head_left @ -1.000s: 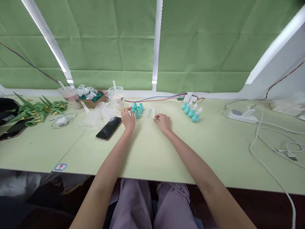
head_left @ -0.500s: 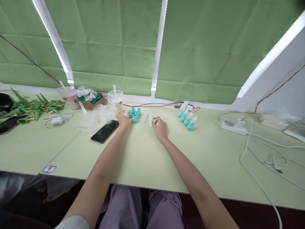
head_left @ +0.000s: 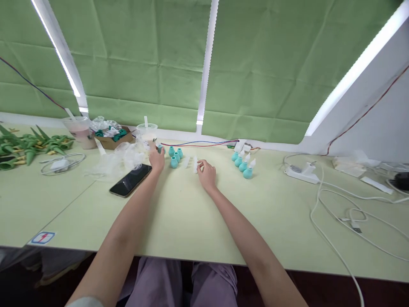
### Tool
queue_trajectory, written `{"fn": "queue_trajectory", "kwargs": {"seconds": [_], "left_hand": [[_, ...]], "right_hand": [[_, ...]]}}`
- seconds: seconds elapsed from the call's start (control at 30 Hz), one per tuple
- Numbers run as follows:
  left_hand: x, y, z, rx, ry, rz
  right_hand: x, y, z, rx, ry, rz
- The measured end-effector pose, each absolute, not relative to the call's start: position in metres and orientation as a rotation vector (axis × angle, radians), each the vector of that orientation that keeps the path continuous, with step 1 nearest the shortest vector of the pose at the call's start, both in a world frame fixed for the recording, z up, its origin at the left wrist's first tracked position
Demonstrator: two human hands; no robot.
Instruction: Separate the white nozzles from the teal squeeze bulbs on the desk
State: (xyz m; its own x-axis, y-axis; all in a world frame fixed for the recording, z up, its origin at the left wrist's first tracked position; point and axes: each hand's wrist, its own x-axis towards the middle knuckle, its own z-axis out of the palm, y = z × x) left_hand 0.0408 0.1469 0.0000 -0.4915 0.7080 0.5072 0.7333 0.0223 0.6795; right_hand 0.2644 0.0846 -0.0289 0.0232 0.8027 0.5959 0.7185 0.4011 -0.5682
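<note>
My left hand (head_left: 156, 161) is closed around a small teal rubber bulb (head_left: 159, 148), lifted a little from its group. Several more open-topped teal bulbs (head_left: 174, 162) stand upright just to the right of that hand. Beside them are small white translucent nozzles (head_left: 186, 162) in rows. My right hand (head_left: 207, 175) pinches at the nearest white nozzle (head_left: 195, 165); its fingertips partly hide it. Farther right, several teal bulbs fitted with white nozzles (head_left: 247, 171) form a slanting row.
A black phone (head_left: 131, 181) lies left of my left forearm, with crumpled clear plastic (head_left: 116, 162) behind it. Drink cups (head_left: 82, 133), a cardboard box (head_left: 115, 140) and green plastic pieces (head_left: 30, 147) line the back left. A power strip (head_left: 302, 174) and white cables (head_left: 319, 204) lie right.
My left hand has taken one teal bulb out of the group and moved slightly up and left. My right hand stays by the nozzles. The whole view has shifted a little.
</note>
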Motion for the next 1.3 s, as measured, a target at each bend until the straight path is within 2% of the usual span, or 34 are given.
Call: {"fn": "queue_trajectory", "kwargs": {"seconds": [0.13,0.3,0.47,0.7,0.97,1.07,1.3], "left_hand": [[0.069,0.112,0.017,-1.426,-1.986,-1.662],[0.11,0.071,0.019,-1.868,-1.97,-1.269],[0.124,0.051,0.001,-2.123,-1.726,-0.92],[0.122,0.05,-0.006,-2.187,-1.622,-0.828],[0.118,0.053,-0.011,-2.248,-1.48,-0.614],[0.116,0.054,-0.01,-2.26,-1.463,-0.585],[0.115,0.053,-0.007,-2.276,-1.46,-0.568]], "right_hand": [[0.264,0.083,-0.028,-1.281,-1.73,0.096],[0.264,0.073,-0.022,-1.147,-1.753,-0.046],[0.263,0.064,-0.018,-1.123,-1.816,-0.214],[0.264,0.063,-0.017,-1.219,-1.876,-0.153],[0.268,0.07,-0.02,-1.219,-1.977,-0.285],[0.271,0.074,-0.02,-1.202,-2.006,-0.244],[0.278,0.081,-0.018,-1.094,-1.986,0.078]]}}
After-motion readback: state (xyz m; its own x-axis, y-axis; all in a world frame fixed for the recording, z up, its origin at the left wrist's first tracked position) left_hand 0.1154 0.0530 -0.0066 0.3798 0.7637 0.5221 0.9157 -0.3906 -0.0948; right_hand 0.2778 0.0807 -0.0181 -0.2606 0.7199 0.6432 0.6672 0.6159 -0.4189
